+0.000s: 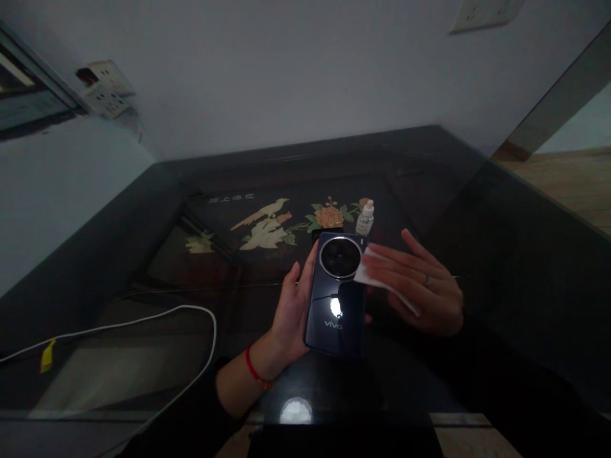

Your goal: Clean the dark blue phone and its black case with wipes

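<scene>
My left hand grips a dark blue phone from behind, its back with the round camera ring facing me. My right hand holds a small white wipe under its fingers, pressed against the phone's upper right edge beside the camera ring. A red cord circles my left wrist. A small clear dropper bottle with a white cap stands upright on the table just behind the phone.
A dark glass-topped table with a bird-and-flower inlay fills the corner between two white walls. A white cable with a yellow tag loops across its left side. Wall sockets sit on the upper left wall.
</scene>
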{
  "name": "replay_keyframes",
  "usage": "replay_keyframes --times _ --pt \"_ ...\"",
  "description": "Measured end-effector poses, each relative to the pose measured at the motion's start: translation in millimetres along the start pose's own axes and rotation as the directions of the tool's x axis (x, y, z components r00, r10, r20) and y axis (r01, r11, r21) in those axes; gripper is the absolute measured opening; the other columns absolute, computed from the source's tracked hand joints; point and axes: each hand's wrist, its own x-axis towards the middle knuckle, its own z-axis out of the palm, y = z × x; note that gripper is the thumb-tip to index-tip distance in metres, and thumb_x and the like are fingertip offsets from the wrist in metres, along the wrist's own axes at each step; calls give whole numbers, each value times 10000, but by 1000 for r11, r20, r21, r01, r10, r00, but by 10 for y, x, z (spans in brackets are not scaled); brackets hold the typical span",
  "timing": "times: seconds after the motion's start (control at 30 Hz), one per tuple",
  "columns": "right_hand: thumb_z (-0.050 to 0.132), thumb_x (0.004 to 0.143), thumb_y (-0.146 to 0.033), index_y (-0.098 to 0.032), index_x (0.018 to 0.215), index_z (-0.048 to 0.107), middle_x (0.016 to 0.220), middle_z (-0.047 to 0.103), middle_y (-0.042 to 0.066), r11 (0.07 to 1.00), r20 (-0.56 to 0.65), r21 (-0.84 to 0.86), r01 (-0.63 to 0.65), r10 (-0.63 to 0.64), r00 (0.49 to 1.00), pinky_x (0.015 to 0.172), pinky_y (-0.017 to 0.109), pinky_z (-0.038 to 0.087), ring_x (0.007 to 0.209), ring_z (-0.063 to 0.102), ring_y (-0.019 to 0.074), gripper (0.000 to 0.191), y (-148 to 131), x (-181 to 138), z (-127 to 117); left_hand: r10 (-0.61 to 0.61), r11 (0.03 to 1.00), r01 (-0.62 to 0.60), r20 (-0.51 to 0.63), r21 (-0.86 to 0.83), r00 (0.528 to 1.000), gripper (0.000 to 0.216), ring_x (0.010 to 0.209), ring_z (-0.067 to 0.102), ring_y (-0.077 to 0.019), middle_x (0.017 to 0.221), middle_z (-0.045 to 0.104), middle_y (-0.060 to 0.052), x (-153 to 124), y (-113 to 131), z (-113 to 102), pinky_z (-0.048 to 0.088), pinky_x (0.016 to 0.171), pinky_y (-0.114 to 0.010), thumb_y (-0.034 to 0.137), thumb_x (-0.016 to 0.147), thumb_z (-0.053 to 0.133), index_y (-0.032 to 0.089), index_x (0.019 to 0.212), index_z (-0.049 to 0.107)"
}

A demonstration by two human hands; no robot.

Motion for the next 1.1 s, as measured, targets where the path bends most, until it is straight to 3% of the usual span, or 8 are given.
replay_keyframes --times 0.1,0.17,0.33,0.63,0.83,0.93,1.0,1.1 --pt "486 856 -40 -214 1278 556 1229 670 104 985 -88 -22 -171 169 982 1110 578 349 1225 574 256 462 33 7 -17 -75 997 72 86 36 993 551 1149 584 -348 1479 436 -53 -16 -36 -26 357 964 -657 539 957 241 494 1486 91" --pt "484 873 -45 -205 1277 557 1262 650 111 979 -86 5 -202 201 976 1109 586 341 1258 546 257 441 17 17 14 -121 991 113 118 73 986 545 1110 604 -361 1482 428 -61 -29 -90 -48 361 944 -668 540 952 276 489 1481 155" --pt "462 933 -125 -185 1265 566 1269 648 99 991 82 121 -59 50 995 1163 574 225 1269 535 228 354 -49 23 116 -204 977 191 140 98 969 553 1190 546 -363 1479 430 -80 -46 -187 -82 361 977 -650 540 949 303 401 1483 265" --pt "498 889 -66 -184 1255 595 1220 675 113 975 -19 123 -184 188 982 1129 544 332 1172 616 234 397 -16 11 62 -67 997 65 35 37 997 533 1282 477 -335 1530 366 -13 -20 -34 -4 332 1039 -614 527 960 260 466 1485 188" --pt "514 899 -87 -87 1201 609 1186 678 182 986 30 156 -57 53 998 1098 519 387 1194 598 239 317 -140 27 127 56 998 -57 -107 -5 993 540 1319 446 -283 1514 401 2 31 18 -4 334 1080 -523 483 976 234 409 1507 173" --pt "494 922 -98 -105 1212 595 1164 696 148 978 68 210 17 -32 997 1099 504 394 1199 594 213 307 -206 34 137 77 997 -74 -140 24 987 554 1344 417 -266 1516 400 -17 47 6 -10 323 1103 -465 452 979 252 341 1518 194" --pt "478 937 -108 -145 1263 564 1179 694 119 974 48 225 0 -11 999 1119 517 367 1192 600 203 339 -215 32 113 59 998 -54 -123 42 991 548 1348 411 -268 1533 372 -18 40 -19 -14 321 1105 -464 438 981 259 335 1517 204" --pt "469 936 -97 -209 1326 528 1253 657 97 974 -53 177 -141 152 987 1138 545 335 1197 597 223 410 -164 20 65 -41 998 41 13 48 999 529 1281 483 -320 1552 332 -13 4 -73 -31 352 1047 -565 450 976 283 413 1498 206"
